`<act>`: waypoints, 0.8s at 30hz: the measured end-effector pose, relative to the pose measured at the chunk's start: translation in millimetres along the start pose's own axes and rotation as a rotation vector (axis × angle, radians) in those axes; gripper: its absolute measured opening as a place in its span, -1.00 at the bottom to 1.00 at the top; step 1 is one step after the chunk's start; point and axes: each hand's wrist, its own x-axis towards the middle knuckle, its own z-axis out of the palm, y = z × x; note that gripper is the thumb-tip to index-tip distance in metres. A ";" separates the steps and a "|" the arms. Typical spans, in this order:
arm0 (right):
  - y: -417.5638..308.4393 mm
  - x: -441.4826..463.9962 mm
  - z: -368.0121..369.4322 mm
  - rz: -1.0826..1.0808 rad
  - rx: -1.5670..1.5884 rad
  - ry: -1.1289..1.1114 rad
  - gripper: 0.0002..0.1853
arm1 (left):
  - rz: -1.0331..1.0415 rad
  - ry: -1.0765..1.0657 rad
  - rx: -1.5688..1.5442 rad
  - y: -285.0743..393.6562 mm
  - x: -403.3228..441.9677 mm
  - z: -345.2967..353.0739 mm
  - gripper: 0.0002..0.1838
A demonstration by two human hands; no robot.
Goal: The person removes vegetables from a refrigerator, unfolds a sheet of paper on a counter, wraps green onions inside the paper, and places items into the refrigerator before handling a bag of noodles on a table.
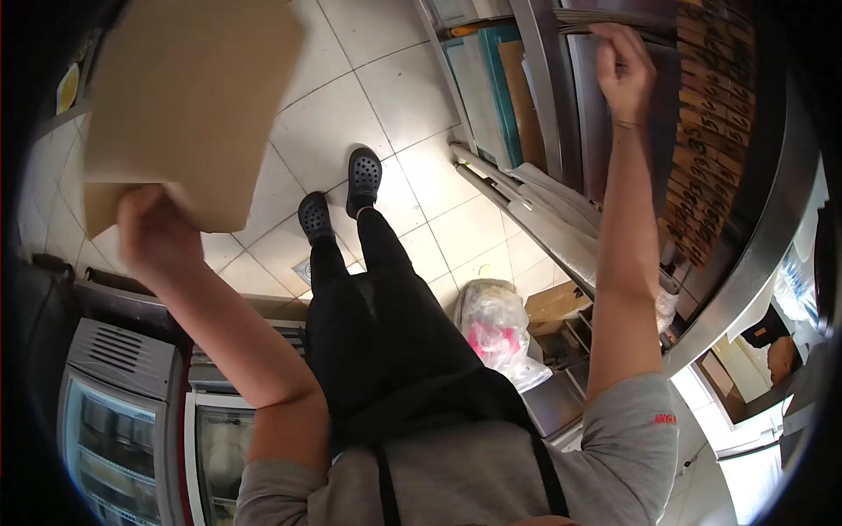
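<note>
My left hand [158, 223] is closed on the lower edge of a large flat brown cardboard piece [189, 105], which fills the upper left. Slight blur covers the fingers. At the upper right my right hand [626, 74] is raised with its fingers curled, beside the edge of a stack of thin brown sheets [614, 19] on a shelf. Whether its fingertips touch the stack or hold something cannot be made out.
Shelves with a teal bin [500, 96] and numbered brown pieces [710, 140] stand at the right. A plastic bag [495, 329] lies on the tiled floor [333, 114] near an open cardboard box [557, 302]. Glass-door fridges [114, 430] stand lower left.
</note>
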 end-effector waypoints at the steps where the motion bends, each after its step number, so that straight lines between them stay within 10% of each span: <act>1: -11.7 -8.7 -1.5 0.041 -0.006 0.077 -0.79 | 0.018 -0.027 0.169 -11.7 -4.5 3.5 -0.66; 6: -78.4 -113.2 -7.3 0.277 -0.750 0.507 -0.52 | 0.006 -0.302 0.541 -65.6 -24.7 87.2 -0.76; 15: -20.3 -89.9 5.5 0.551 -1.259 0.080 -0.32 | 0.118 -0.766 1.152 -106.0 -27.0 166.6 -0.61; 19: -34.4 -106.7 -7.0 0.249 -0.621 0.224 -0.48 | -0.024 -0.863 1.157 -95.4 -59.5 153.1 -0.63; 22: -85.7 -156.7 -12.9 0.163 -0.440 -0.136 -0.60 | -0.034 -0.906 1.165 -85.8 -92.4 132.3 -0.61; 24: -128.4 -189.1 -20.9 0.379 -0.387 -0.128 -0.54 | -0.097 -0.934 1.184 -75.4 -116.8 121.3 -0.62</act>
